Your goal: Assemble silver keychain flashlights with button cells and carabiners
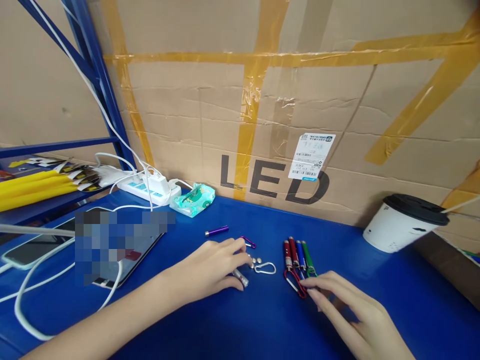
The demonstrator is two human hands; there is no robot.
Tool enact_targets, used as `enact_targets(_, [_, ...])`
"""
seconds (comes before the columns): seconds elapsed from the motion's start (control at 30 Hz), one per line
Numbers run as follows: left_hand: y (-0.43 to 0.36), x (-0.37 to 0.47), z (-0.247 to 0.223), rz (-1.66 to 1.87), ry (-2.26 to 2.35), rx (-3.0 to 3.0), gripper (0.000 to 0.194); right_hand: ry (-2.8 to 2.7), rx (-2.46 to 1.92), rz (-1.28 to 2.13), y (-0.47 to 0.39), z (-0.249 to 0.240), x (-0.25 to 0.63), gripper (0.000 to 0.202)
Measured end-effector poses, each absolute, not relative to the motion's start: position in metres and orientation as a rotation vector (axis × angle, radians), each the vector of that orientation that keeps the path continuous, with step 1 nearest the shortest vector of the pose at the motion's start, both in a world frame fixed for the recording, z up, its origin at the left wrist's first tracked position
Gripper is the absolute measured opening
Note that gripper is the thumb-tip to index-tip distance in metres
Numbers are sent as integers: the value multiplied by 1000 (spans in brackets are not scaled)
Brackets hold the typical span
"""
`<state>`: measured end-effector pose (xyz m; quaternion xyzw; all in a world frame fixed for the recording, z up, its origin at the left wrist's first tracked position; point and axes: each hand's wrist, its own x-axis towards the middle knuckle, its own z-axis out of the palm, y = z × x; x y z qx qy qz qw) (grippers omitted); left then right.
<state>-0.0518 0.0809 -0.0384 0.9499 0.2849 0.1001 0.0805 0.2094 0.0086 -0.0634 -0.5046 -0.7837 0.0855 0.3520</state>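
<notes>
- Your left hand curls over a silver flashlight, apparently gripping it.
- Your right hand, fingers spread, touches the red carabiner.
- The lidded cup hides its contents.

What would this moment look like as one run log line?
left hand: on silver mini flashlight | right hand: fingertips at red carabiner | surface: blue table

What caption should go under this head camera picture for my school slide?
Left hand on a silver mini flashlight, right hand touching four coloured keychain flashlights on a blue table.
</notes>
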Motion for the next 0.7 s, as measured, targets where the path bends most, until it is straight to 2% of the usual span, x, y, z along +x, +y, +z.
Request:
enact_targets(0.17, [83, -50, -42, 204, 904, 2787, 16, -2004, -1352, 296, 6, -65, 207, 20])
enact_targets(0.47, [90, -50, -46, 324, 858, 2653, 17, -1813, -1453, 681, 15, -78, 215, 38])
enact_targets(0.7, [79, -40, -46, 422, 903, 2426, 14, -1737, -1400, 881, 13, -63, 212, 31])
